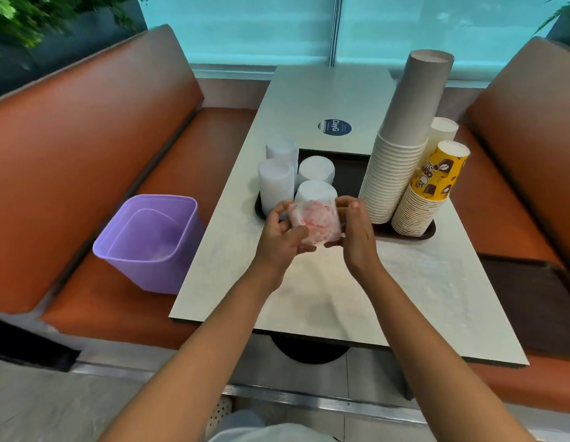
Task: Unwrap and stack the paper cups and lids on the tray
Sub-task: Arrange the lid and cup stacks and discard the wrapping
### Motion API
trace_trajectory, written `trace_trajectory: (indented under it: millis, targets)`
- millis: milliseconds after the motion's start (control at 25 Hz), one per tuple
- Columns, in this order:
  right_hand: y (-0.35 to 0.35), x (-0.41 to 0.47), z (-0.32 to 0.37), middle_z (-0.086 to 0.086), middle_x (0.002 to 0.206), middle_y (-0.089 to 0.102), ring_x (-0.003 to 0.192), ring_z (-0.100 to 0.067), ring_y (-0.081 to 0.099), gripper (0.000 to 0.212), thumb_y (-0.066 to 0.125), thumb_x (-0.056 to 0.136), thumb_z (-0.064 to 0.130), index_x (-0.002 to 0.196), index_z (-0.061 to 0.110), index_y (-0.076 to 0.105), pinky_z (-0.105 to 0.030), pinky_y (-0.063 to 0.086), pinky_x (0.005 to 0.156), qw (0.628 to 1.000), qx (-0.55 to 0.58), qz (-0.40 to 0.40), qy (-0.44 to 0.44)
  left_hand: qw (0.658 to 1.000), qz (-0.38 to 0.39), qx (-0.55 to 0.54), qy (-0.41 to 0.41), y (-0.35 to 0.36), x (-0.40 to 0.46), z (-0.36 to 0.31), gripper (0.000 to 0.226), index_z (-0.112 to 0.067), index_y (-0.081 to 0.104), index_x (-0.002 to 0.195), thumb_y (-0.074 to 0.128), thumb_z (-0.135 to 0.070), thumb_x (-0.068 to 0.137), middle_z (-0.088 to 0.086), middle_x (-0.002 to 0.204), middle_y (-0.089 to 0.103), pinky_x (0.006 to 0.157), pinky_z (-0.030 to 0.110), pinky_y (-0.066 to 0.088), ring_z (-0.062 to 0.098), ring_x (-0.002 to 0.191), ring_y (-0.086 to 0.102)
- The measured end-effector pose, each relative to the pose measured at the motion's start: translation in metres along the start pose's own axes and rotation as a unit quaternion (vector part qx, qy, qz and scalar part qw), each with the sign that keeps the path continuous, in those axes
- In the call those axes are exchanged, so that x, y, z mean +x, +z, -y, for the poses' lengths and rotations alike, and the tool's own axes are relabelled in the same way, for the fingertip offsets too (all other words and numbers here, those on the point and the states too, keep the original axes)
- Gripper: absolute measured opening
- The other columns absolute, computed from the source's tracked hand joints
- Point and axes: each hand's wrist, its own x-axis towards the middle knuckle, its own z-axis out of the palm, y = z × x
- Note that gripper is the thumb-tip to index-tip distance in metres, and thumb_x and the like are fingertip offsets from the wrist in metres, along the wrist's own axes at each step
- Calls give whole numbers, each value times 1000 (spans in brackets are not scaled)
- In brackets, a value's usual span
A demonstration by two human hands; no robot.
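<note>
Left hand (285, 232) and right hand (353, 232), fingers (349, 202) curled, grasping between them a crumpled clear plastic wrapper with red print (315, 224) above the pale desk (325, 298), white lid stacks (315, 189) and tall paper cup stacks (395, 173) on the dark tray (414, 234) just beyond.

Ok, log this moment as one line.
step: unwrapping | hands: left and right both grip wrapper | tray: lid stacks, cup stacks | bin: on left seat
</note>
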Motion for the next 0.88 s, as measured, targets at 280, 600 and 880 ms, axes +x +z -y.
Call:
trace_trajectory:
  millis: [280, 600, 880]
  targets:
    - [122, 22, -3, 4, 72, 55, 59, -10, 52, 21, 55, 92, 3, 77, 18, 54, -24, 48, 51, 997, -38, 59, 27, 998, -48, 46, 21, -115, 36, -35, 30, -29, 50, 98, 53, 0, 90, 6, 103, 58, 60, 20, 52, 15, 81, 59]
    - [291, 51, -26, 13, 67, 56, 60, 4, 53, 13, 62, 86, 0, 82, 12, 65, -7, 40, 60, 976, -120, 181, 6, 967, -23, 233, -104, -304, 99, -69, 35, -32, 53, 93, 66, -1, 82, 2, 90, 61, 63, 24, 49, 15, 78, 60]
    - [356, 83, -72, -4, 122, 50, 110, -16, 51, 35, 58, 92, 21, 127, 19, 55, -23, 42, 91, 938, -279, 165, 121, 923, -119, 295, -218, -372, 189, -35, 14, -18, 60, 76, 60, -6, 83, 8, 87, 64, 73, 33, 48, 23, 80, 59]
